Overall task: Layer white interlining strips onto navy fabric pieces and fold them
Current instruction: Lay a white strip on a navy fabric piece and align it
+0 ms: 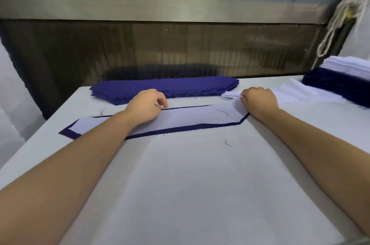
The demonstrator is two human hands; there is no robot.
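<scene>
A: What are the fingers doing?

B: On the right hand (259,101), the fingers (245,98) are curled tight and pressed together. They bunch the right end of the white strip (190,117), which lifts a little toward the knuckles. On the left hand (147,104), the fingers (161,101) curl downward with their tips at the strip's far edge. I cannot tell whether they pinch it or only touch it. The heel of that hand rests on the strip.

A: And where does the strip lie?

B: In the middle of the frame, flat on a navy piece (69,133) of the same long shape with slanted ends. The navy shows as a narrow border along the near edge and both ends, and as a thin line along the far edge.

A: What lies around it?

B: Just behind the left hand, a stack of navy pieces (166,86) lies across the surface (190,184). To the right of the right hand, loose white strips (300,94) spread toward the right edge of the frame. Beside them stands a taller pile (336,82), navy below and white on top. A few dark threads (227,143) lie on the surface near the navy piece, and one lies on the strip itself. In the upper right a pale cord (349,6) hangs in loops. Both forearms are bare and reach in from the lower corners.
</scene>
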